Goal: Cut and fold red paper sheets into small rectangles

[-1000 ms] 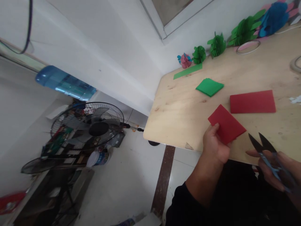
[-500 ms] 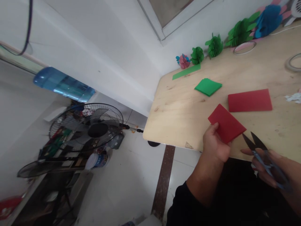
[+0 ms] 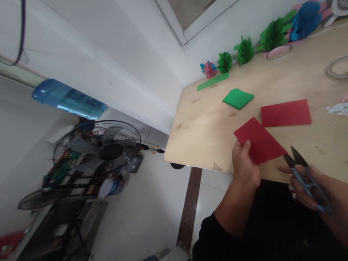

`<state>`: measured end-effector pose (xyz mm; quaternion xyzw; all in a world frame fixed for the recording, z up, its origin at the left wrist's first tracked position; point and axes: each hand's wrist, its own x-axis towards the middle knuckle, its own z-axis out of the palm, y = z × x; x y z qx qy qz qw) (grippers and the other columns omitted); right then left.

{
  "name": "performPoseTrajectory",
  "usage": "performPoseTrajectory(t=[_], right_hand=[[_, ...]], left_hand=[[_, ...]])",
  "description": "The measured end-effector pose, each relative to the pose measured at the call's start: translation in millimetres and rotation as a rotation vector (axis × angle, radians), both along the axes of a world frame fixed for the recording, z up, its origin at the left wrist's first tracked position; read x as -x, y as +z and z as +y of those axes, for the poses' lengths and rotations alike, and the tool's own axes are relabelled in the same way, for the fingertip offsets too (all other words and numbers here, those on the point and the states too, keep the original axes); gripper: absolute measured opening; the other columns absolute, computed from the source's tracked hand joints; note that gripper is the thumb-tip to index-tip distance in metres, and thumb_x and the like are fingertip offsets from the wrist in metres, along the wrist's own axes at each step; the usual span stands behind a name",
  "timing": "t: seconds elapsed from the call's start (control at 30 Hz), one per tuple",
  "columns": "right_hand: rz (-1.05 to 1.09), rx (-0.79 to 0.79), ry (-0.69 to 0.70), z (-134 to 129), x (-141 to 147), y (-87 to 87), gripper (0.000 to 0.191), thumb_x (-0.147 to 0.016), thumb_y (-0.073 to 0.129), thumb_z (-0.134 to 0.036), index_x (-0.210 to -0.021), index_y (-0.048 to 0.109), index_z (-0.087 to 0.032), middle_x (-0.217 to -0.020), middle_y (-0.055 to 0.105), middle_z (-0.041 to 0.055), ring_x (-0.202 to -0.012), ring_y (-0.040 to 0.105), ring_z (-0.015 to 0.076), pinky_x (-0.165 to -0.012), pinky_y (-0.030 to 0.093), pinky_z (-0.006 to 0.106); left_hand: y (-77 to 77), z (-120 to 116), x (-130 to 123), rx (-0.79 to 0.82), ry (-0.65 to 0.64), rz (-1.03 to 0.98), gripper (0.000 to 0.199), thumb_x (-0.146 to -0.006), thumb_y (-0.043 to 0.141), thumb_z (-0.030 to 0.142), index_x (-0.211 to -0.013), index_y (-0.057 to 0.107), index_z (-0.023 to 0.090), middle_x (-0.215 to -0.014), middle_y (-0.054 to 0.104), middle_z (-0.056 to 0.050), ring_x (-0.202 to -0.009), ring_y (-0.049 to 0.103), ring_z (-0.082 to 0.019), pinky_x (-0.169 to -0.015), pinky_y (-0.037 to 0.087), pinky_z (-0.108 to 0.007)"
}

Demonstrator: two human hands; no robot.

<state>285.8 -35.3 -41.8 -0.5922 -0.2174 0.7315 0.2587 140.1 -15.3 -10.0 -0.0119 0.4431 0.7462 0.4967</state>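
My left hand (image 3: 246, 163) grips a folded red paper (image 3: 259, 141) at its lower left edge, thumb on top, above the front edge of the wooden table (image 3: 201, 134). My right hand (image 3: 312, 185) holds scissors (image 3: 306, 177) by the handles. Their blades are spread, and one tip is at the right corner of the held paper; whether it touches cannot be made out. Another red folded paper (image 3: 286, 113) lies on the table just behind. A stack of green paper (image 3: 238, 98) rests farther back to the left.
Along the wall stand green paper shapes (image 3: 245, 51), a pink one (image 3: 209, 69) and a blue one (image 3: 306, 21). A green strip (image 3: 212, 82) and tape rings (image 3: 279, 53) lie on the table. A fan (image 3: 111, 151) stands left of it.
The held red paper has turned slightly and shows a broader face, with my left fingers shifted on it. Both hands and the scissors sit slightly farther left and higher; the whole view has shifted a little.
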Motion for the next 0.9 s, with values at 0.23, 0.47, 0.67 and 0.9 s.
performPoseTrajectory(t=[0.23,0.47,0.67,0.9], right_hand=[[0.092,0.064,-0.014,-2,1,10.0,0.062,-0.053,0.076,-0.061,-0.103,0.070,-0.024,-0.075,0.057,0.0038,-0.063,0.050,0.0160,-0.050,0.051,0.022],[0.138,0.077,-0.001,-4,9,22.5,0.045,-0.059,0.072,-0.062,-0.079,0.066,-0.022,-0.061,0.039,0.0003,-0.052,0.031,0.0127,-0.041,0.043,0.025],[0.215,0.065,0.070,-10,7,25.5,0.042,-0.074,0.061,-0.062,-0.074,0.063,-0.020,-0.057,0.037,0.0001,-0.048,0.024,0.0111,-0.038,0.036,0.026],[0.288,0.041,0.067,-11,5,25.1,0.043,-0.074,0.062,-0.062,-0.063,0.053,-0.021,-0.054,0.029,-0.0021,-0.046,0.016,0.0092,-0.037,0.034,0.027]], left_hand=[[-1.0,-2,1,0.006,-0.018,0.137,0.019,-0.076,0.067,0.024,-0.093,0.064,0.017,-0.091,0.070,-0.006,-0.090,0.066,-0.018,-0.092,0.045,-0.033],[-2.7,-6,1,0.032,-0.061,0.168,0.018,-0.076,0.068,0.027,-0.092,0.064,0.018,-0.091,0.069,-0.005,-0.087,0.065,-0.018,-0.090,0.046,-0.034],[-7.0,-7,2,-0.019,-0.074,0.169,0.021,-0.075,0.070,0.027,-0.093,0.065,0.017,-0.090,0.071,-0.004,-0.084,0.064,-0.017,-0.089,0.045,-0.032],[-6.2,-7,3,-0.011,-0.089,0.167,0.020,-0.076,0.070,0.027,-0.092,0.064,0.017,-0.090,0.070,-0.005,-0.086,0.065,-0.018,-0.091,0.044,-0.033]])
